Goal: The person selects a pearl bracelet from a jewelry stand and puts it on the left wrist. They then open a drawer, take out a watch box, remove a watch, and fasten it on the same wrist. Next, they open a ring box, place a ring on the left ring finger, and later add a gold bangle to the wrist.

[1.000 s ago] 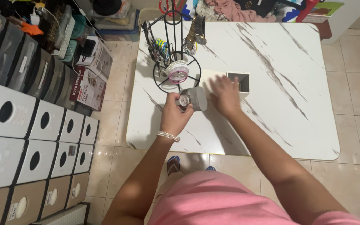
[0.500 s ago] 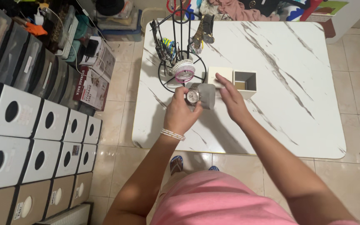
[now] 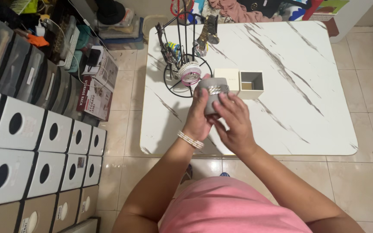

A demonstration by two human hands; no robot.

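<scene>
You gripped the grey cushion [image 3: 213, 97] in your left hand [image 3: 198, 117], steadying it so your right hand [image 3: 235, 123] could pinch its silver bracelet [image 3: 217, 89] toward twelve o'clock.

Lower part of grey cushion [image 3: 212, 97] hidden behind left hand [image 3: 198, 116] and right hand [image 3: 235, 123] fingers, band on it too small to tell, items on black stand [image 3: 185, 64] just beyond hands blurred, boxes far left cut off by edge.
</scene>
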